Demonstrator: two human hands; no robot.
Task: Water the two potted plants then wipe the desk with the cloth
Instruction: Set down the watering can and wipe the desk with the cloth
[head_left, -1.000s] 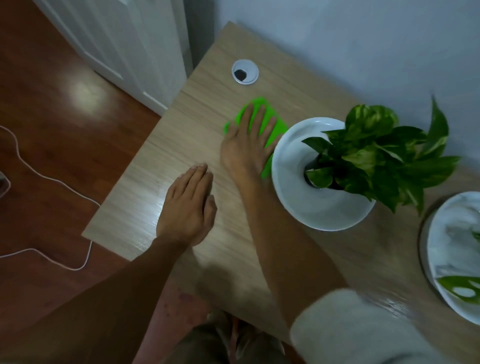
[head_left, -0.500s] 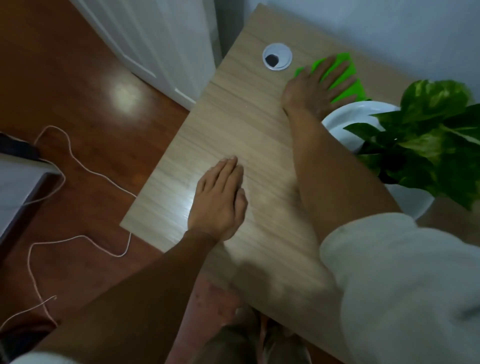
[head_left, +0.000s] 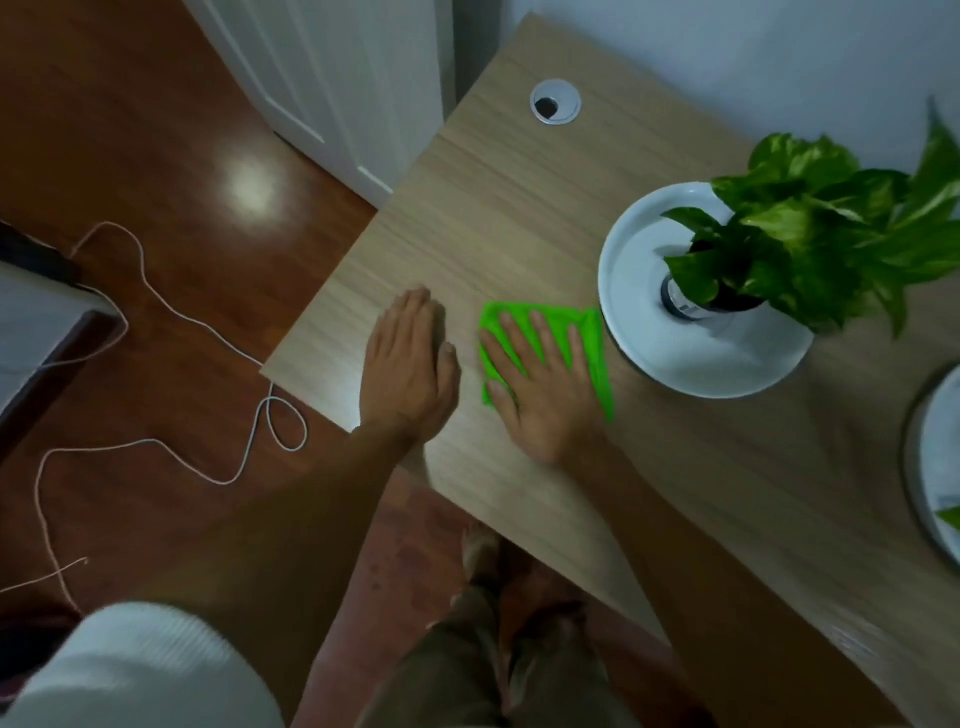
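Observation:
A bright green cloth (head_left: 595, 343) lies flat on the wooden desk (head_left: 493, 208), just left of a white pot (head_left: 691, 358) holding a leafy green plant (head_left: 821, 244). My right hand (head_left: 540, 384) presses flat on the cloth with fingers spread. My left hand (head_left: 408, 369) rests palm down on the bare desk beside it, near the left edge, fingers together. A second white pot (head_left: 935, 462) shows partly at the right border, its plant mostly cut off.
A round cable grommet (head_left: 555, 102) sits in the desk's far corner by the wall. A white door (head_left: 332, 78) stands left of the desk. A thin cord (head_left: 208, 322) trails over the dark wooden floor below the desk's left edge.
My right hand has dragged the cloth from the far corner near the grommet back toward me, to a spot beside the left hand. The left hand stayed flat in place.

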